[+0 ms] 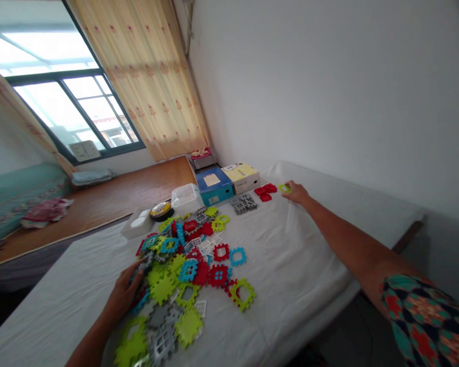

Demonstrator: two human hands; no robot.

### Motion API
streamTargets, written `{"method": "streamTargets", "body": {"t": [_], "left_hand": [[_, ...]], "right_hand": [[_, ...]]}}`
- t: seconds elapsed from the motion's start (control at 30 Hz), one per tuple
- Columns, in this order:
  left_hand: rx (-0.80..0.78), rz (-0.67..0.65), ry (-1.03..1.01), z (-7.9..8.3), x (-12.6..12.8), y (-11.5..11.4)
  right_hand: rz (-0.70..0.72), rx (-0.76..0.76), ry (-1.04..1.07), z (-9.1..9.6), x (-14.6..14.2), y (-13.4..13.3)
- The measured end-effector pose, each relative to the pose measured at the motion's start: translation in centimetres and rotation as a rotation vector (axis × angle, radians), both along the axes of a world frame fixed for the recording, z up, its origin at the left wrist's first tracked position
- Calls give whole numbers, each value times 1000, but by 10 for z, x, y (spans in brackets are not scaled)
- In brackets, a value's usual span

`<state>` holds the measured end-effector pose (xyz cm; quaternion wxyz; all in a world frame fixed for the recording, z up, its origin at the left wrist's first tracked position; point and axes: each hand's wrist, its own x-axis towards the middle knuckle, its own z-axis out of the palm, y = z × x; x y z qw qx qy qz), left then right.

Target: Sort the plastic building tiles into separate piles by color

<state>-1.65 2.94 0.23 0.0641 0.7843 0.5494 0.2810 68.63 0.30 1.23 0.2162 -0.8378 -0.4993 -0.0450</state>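
My right hand point(297, 193) is stretched out to the far right part of the table, its fingers closed on a lime-green toothed building piece point(284, 188). Just left of it lie red toothed pieces point(265, 190) and a flat block of grey pieces point(244, 204). At the left edge of a mixed pile, my left hand point(125, 289) has its fingers curled in against grey toothed pieces point(148, 259); what they grip is partly hidden. The pile holds lime-green point(163, 289), red point(218, 275), blue point(237, 256) and white window pieces point(201, 308).
Behind the pile stand a blue box point(215, 186), a yellow and white box point(241, 177), a clear plastic container point(186, 198), a white tray point(136, 224) and a round black-and-yellow tin point(161, 210). A pale cloth point(290, 265) covers the table, against a white wall point(329, 92).
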Motion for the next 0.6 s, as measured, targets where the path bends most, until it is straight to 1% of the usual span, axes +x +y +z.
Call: {"method": "streamTargets", "body": {"t": [0.07,0.13,0.23,0.33,0.43,0.6], "left_hand": [[13,7,-30,-2,1,1],[20,23,-52,-4,1,1],[22,54,-82,-6,2,-1],[11,88,-109,-6,3,-4],[-23,127,-126,-3,5,-8],[-61,169,-150,1,6,-11]], "right_hand": [[17,-45,-2,-2,-13,3],[-61,-98,-20,-10,-11,-3],[-233,-110,-19,-24,9,-20],[-335,-85,4,-31,27,-33],[-343,-76,4,-32,32,-36],[-366,-36,21,-33,33,-32]]}}
